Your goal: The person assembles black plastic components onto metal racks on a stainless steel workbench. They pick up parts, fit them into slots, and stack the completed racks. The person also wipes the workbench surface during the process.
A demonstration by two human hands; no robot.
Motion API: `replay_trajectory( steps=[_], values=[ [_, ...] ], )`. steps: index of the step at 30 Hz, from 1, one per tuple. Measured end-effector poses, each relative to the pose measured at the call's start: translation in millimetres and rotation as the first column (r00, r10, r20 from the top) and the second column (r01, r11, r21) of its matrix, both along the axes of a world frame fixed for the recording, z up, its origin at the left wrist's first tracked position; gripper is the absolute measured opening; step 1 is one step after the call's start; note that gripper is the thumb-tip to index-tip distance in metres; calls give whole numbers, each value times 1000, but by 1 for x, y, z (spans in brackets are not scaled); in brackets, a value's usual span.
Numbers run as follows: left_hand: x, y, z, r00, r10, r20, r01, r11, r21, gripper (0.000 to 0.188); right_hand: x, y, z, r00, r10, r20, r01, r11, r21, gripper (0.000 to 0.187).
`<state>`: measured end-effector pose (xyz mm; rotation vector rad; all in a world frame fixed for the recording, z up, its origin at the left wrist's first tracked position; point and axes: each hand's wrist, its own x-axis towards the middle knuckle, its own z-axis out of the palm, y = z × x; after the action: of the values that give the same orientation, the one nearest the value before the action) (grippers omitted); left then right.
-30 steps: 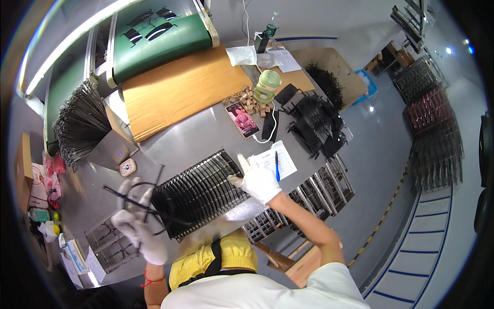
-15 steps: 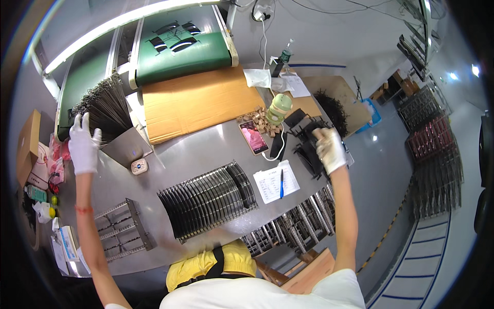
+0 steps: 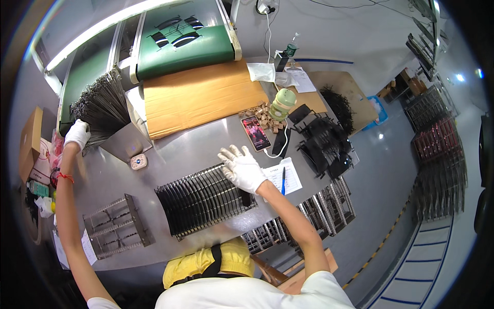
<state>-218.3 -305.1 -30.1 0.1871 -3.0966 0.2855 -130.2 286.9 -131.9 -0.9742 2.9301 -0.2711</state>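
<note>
A person in white fabric gloves works at a smooth grey metal table (image 3: 177,160), where a rack (image 3: 200,203) of glossy black, curved strips stands close-packed in ribbed rows near the table's front edge. The right hand (image 3: 241,170) is over the rack's far right end, fingers spread apart; whether they touch the strips cannot be told. The left hand (image 3: 77,135), beyond the rack to its left, is at the near edge of a fanned bundle of thin, dark rods (image 3: 103,108), its fingers curled; whether they are clamped on any rod cannot be told. The bundle leans in a bent sheet-metal holder (image 3: 125,143).

Left of the rack lies an open metal frame (image 3: 117,226) with slim crossbars. To its right are a white paper sheet (image 3: 294,177) with a blue pen (image 3: 283,181) and, farther off, a tangled heap of flat black parts (image 3: 327,144). Beyond the rack sit a phone (image 3: 256,133), a rounded pale-green cup (image 3: 283,103) and a creased tan cardboard sheet (image 3: 200,100), with a green conveyor belt (image 3: 206,56) behind. The room's glossy grey floor (image 3: 375,206) spreads far right of the rack, past a yellow-and-black striped line, toward stacked wire racks (image 3: 437,175).
</note>
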Motion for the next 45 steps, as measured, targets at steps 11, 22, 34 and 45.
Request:
replay_trajectory(
  steps=[11, 22, 34, 45],
  values=[
    [6, -75, -28, 955, 88, -282, 61, 874, 482, 21, -8, -10, -3, 1000, -10, 19, 10, 1000, -23, 58],
    [41, -39, -11, 926, 190, -326, 0, 864, 503, 20, 6, 50, -2, 954, -188, 234, 268, 885, -381, 50],
    [128, -57, 58, 409, 665, -624, 229, 587, 776, 32, 102, 78, -69, 706, -349, 616, 377, 922, 89, 78],
    [407, 126, -3, -107, 860, -500, 167, 511, 843, 22, 99, 80, -106, 817, -310, 486, 325, 944, 57, 40]
  ],
)
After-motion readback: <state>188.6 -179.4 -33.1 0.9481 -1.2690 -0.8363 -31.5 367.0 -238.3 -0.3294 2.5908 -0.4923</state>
